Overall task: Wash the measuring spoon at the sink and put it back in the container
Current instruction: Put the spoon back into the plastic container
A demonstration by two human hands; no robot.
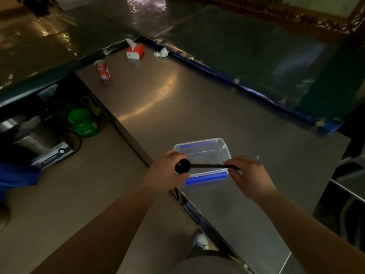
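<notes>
A black measuring spoon (205, 165) is held level over a clear plastic container (221, 144) with blue clip edges, which stands on the steel counter. My left hand (167, 171) grips the spoon's round bowl at the container's left side. My right hand (246, 173) pinches the handle's end at the container's right front corner. The container looks empty inside. No sink basin shows clearly in view.
A red can (103, 70), a red tissue box (135, 51) and crumpled tissue (161, 52) sit at the counter's far end. A green bottle (83, 121) and a steel appliance (39, 143) stand on the floor to the left. A steel edge (347, 191) lies at right.
</notes>
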